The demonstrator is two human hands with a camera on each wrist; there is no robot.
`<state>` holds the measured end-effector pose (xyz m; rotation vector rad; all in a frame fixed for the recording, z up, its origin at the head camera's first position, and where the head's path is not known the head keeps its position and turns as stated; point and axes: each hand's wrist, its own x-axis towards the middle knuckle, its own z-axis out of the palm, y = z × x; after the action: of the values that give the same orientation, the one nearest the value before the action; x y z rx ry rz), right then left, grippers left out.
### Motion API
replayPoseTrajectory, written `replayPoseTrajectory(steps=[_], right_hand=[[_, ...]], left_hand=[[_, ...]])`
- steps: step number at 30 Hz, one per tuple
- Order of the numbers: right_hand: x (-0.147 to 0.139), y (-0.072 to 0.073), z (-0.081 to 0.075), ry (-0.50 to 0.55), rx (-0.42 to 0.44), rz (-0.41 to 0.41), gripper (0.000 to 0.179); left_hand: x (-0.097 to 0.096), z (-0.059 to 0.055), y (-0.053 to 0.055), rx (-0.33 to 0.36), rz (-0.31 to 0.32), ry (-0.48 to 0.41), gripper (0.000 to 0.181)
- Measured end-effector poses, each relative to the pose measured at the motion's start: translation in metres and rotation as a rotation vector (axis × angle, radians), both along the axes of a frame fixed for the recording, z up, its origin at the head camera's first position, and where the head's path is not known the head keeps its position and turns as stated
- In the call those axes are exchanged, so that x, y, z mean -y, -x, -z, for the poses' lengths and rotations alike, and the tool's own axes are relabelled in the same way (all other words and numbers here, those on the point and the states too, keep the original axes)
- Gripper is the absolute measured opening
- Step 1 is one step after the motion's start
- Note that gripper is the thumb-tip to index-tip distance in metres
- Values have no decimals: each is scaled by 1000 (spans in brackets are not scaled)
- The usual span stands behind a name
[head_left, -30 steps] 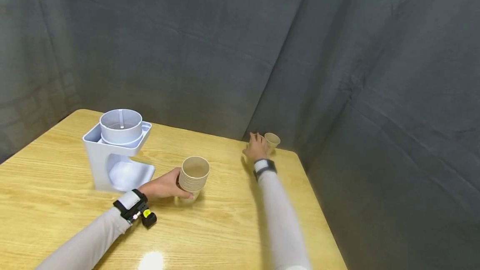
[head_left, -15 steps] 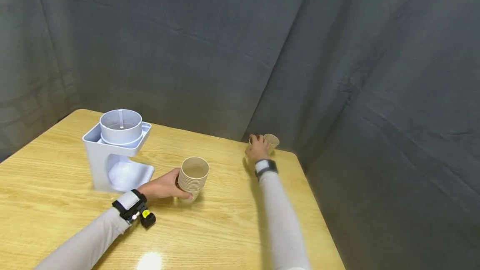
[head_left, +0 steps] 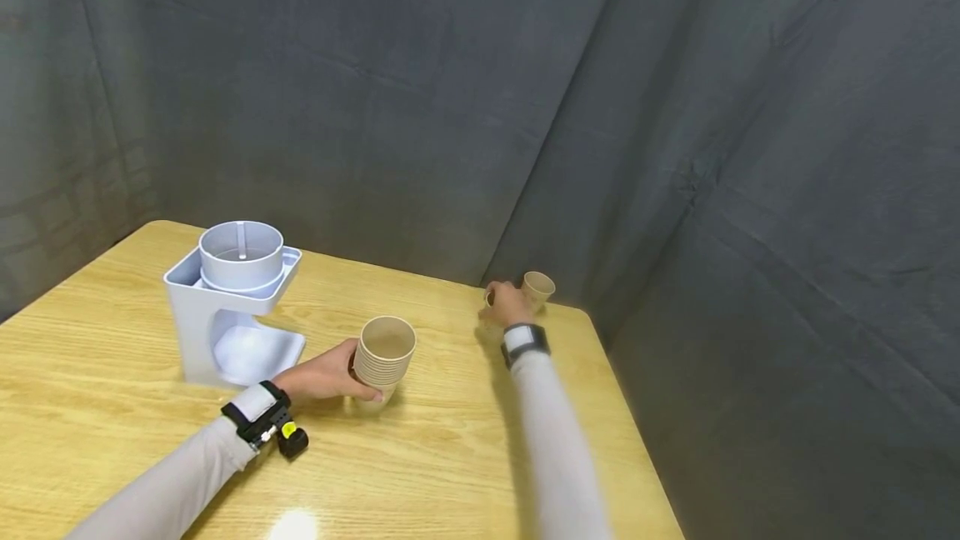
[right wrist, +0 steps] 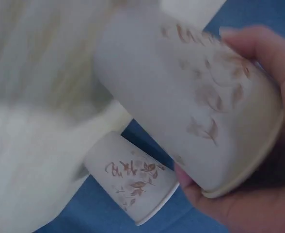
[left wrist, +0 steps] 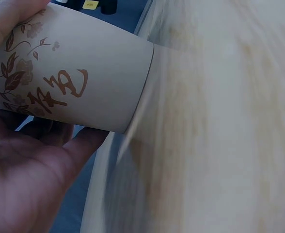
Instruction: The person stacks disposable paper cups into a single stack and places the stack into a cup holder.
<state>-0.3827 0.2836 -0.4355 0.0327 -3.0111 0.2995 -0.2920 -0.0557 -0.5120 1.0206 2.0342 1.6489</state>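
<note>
In the head view a stack of beige paper cups (head_left: 386, 357) stands upright near the middle of the table, and my left hand (head_left: 330, 373) grips its side. The left wrist view shows brown flowers and writing on the lowest paper cup (left wrist: 70, 68), between thumb and fingers. At the back right my right hand (head_left: 507, 304) holds a single paper cup (right wrist: 181, 97), mostly hidden by the hand in the head view. Just right of that hand stands another paper cup (head_left: 538, 288), which also appears below the held one in the right wrist view.
On the left of the wooden table (head_left: 442, 457) stands a white stand (head_left: 198, 323) with a round open container (head_left: 242, 255) on top and a flat base. A dark grey curtain (head_left: 390, 107) hangs behind the table and along its right side.
My right hand has shifted slightly left and nearer with its paper cup, away from the other cup. The left hand keeps its hold on the stack in place.
</note>
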Motion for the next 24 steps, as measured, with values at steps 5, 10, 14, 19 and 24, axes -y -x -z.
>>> replayPoseTrajectory(steps=[5,10,14,19,24], right_hand=[[10,-5,9,108,-40,-17,36],[18,-8,12,103,-92,-25,34],[26,-14,14,124,-103,-28,33],[32,-26,12,205,-78,-39,32],[31,-36,11,251,-64,-52,34]], left_hand=[[0,1,0,-3,5,-9,71],[2,-1,1,2,3,-14,72],[2,-1,1,6,-5,-12,73],[1,-1,1,3,-8,-5,72],[-4,-3,-1,0,-8,8,71]])
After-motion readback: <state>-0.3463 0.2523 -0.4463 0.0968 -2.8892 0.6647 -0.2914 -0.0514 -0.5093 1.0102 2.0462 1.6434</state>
